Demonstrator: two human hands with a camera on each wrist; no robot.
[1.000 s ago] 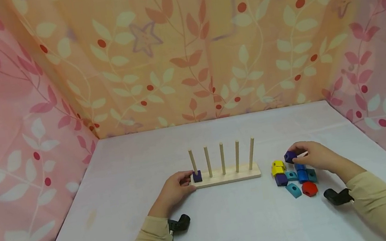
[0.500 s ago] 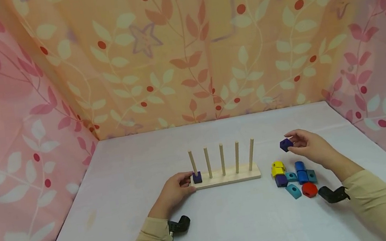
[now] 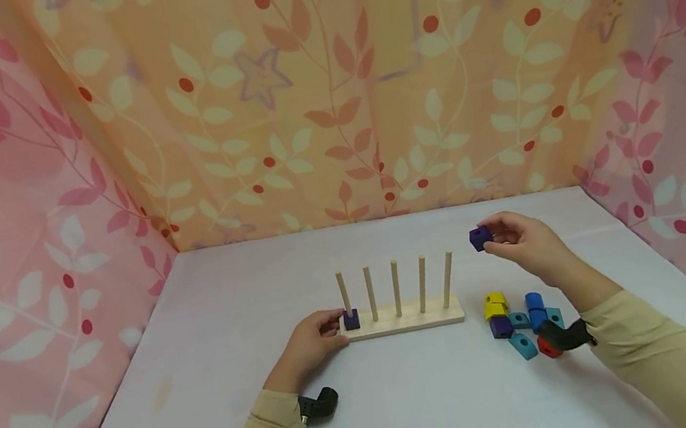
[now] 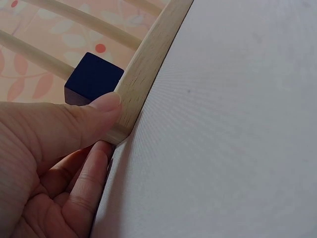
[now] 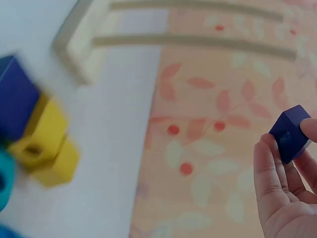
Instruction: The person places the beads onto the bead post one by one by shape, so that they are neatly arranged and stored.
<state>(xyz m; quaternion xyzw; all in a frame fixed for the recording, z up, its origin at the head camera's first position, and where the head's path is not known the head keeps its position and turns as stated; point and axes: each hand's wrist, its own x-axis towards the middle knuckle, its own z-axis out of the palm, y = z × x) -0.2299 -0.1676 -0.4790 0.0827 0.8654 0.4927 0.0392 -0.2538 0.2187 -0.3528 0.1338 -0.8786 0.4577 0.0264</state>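
Observation:
A wooden peg board point(image 3: 404, 321) with several upright pegs lies in the middle of the table. One purple cube bead point(image 3: 351, 319) sits at the foot of its leftmost peg. My left hand point(image 3: 311, 343) grips the board's left end; the left wrist view shows the thumb point(image 4: 106, 104) on the long edge, right by that bead. Up and to the right of the board, my right hand point(image 3: 528, 243) pinches another purple cube bead point(image 3: 480, 238) between thumb and fingers, raised above the table. A hole shows in this held bead point(image 5: 290, 134) in the right wrist view.
Right of the board lies a loose group of beads: yellow ones point(image 3: 495, 305), a purple one point(image 3: 501, 327), teal ones point(image 3: 523, 346), blue ones point(image 3: 534, 303) and a red one point(image 3: 548, 348), partly hidden by the black wrist camera point(image 3: 564, 335). Patterned curtains point(image 3: 327, 99) enclose the table.
My right hand has lifted the purple cube bead out of the group and carried it up, away and leftward. The left hand stays on the board's end.

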